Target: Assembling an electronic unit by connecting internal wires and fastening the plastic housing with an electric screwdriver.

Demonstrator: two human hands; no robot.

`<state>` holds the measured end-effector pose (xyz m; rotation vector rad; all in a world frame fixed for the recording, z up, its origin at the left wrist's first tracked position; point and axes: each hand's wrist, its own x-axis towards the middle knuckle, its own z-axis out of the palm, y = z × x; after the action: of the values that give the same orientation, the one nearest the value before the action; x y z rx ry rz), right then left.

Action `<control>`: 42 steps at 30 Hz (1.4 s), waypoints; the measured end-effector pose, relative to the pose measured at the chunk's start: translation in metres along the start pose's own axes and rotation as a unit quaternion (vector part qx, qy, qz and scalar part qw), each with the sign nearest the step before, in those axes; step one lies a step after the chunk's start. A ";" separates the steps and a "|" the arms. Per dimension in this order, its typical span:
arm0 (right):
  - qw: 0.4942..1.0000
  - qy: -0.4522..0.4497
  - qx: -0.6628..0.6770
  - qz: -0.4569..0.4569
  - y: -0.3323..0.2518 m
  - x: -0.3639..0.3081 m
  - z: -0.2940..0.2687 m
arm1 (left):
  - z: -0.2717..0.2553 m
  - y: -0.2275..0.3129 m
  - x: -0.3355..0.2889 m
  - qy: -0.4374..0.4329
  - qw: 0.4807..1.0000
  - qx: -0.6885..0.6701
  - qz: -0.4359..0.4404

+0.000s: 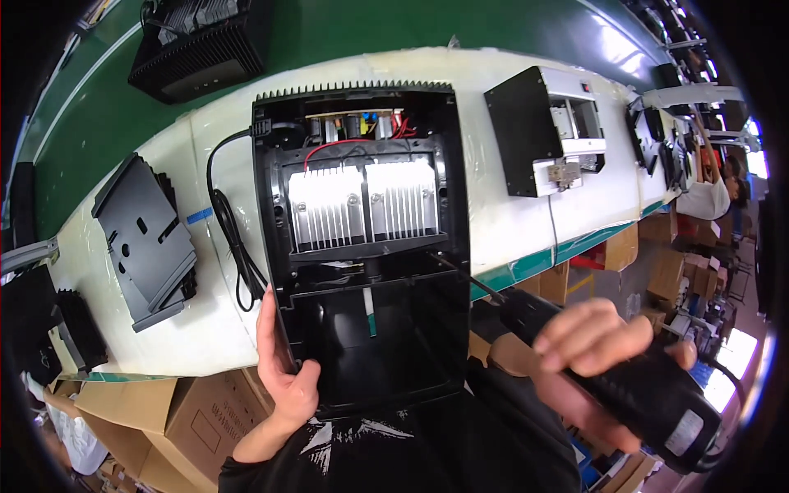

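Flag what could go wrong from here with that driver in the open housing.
The power screwdriver meets the black housing at a slant, so its bit might slip or damage a screw head; the seating is too small to judge.

The housing's near end seems to overhang the bench edge, so it could tip if the left hand loosens its hold.

The red wire arches loosely above the heat sinks and might get snagged.
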<state>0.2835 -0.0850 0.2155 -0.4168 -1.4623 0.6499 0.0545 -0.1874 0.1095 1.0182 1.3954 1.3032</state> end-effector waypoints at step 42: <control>0.931 0.129 -0.299 0.163 0.120 0.139 -0.138 | -0.001 0.003 -0.001 0.010 0.998 -0.056 0.011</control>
<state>0.4001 0.1115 0.2362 -1.1969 -1.3260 0.3717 0.0539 -0.1885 0.1122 0.9503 1.3138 1.3942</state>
